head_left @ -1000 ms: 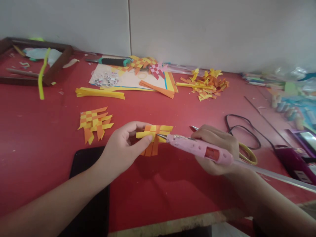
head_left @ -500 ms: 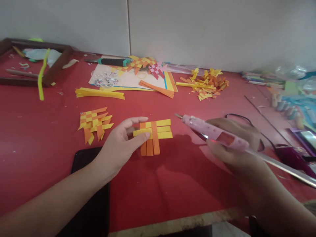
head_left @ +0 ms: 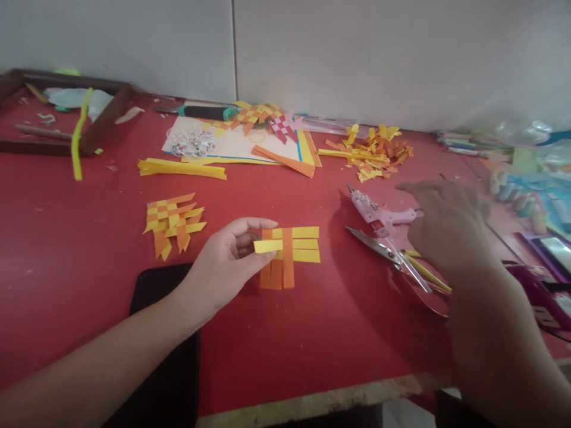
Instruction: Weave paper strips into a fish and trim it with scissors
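Observation:
My left hand [head_left: 227, 255] is closed on a small woven piece of yellow and orange paper strips [head_left: 289, 255], pinched between thumb and fingers above the red table. Loose strip ends point right and toward me. My right hand [head_left: 450, 220], slightly blurred, hovers at the handle end of a pink glue gun [head_left: 379, 214], its index finger stretched out and nothing visibly held. The glue gun rests on the table with a clear glue stick [head_left: 413, 267] projecting from it. Beside and partly under it lie scissors [head_left: 375, 245] with yellow handles.
A finished woven paper fish [head_left: 172, 223] lies left, above a black phone-like slab [head_left: 165, 333]. Yellow strips [head_left: 182, 169], orange strips [head_left: 285, 160], a bag of googly eyes [head_left: 194, 142] and paper scraps [head_left: 379, 151] lie farther back. A brown wooden frame [head_left: 107, 119] is at far left.
The glue gun has gone from my right hand onto the table, and that hand has come off it. My left hand and the woven piece have shifted slightly right and toward me.

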Available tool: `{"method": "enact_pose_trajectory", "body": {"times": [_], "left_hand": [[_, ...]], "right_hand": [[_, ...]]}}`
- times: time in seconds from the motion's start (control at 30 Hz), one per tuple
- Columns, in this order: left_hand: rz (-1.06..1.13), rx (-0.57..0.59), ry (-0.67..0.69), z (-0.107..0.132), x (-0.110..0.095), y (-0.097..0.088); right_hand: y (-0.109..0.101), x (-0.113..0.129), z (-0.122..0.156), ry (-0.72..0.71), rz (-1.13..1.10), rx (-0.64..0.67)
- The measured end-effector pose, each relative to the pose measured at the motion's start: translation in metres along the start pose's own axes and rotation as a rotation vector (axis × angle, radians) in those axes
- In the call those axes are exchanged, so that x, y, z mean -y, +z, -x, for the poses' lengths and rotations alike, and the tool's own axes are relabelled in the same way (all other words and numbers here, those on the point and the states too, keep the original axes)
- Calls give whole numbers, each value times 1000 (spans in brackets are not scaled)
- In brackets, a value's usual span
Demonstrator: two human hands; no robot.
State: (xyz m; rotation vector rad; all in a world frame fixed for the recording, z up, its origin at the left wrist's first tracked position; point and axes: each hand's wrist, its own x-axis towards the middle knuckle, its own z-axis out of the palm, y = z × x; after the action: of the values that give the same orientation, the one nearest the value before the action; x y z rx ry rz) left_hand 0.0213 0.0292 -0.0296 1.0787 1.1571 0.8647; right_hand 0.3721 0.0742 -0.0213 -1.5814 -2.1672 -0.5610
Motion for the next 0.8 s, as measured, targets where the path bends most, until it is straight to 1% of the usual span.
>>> {"method": "enact_pose_trajectory", "body": {"times": [0.03,0.07,0.1,0.13,0.2,0.27,0.3,0.33,0.4,0.53,0.67,0.8], "left_hand": [[29,8,5,-1,1,0],[48,16,9,-1,2,0],[57,21,15,-2,3,0],[57,25,20,-2,3,0],[54,38,31,-2,4,1],[59,62,39,-2,3,2],[61,76,42,-2,2,3],[61,93,44,-1,1,5],[46,135,52,1,-1,7],[-42,208,82,5,-4,10],[-92,219,97,6,-4,9],[-73,257,72,4,-3,8]], "right_hand": [[-9,17,-2,16,-18,-28],[-18,36,-4,62,-115,-67],[-26,55,-5,107,-213,-69],[-32,73,-6,99,-309,-98],[-39,104,-5,8,-518,-145],[-40,124,-3,-115,-663,-76],[-40,131,-2,-147,-712,-34],[-39,136,0,-164,-745,1],[-36,142,3,-142,-778,33],[-30,146,6,-4,-801,60],[-28,145,5,39,-978,121],[-26,147,6,94,-1140,190]]}}
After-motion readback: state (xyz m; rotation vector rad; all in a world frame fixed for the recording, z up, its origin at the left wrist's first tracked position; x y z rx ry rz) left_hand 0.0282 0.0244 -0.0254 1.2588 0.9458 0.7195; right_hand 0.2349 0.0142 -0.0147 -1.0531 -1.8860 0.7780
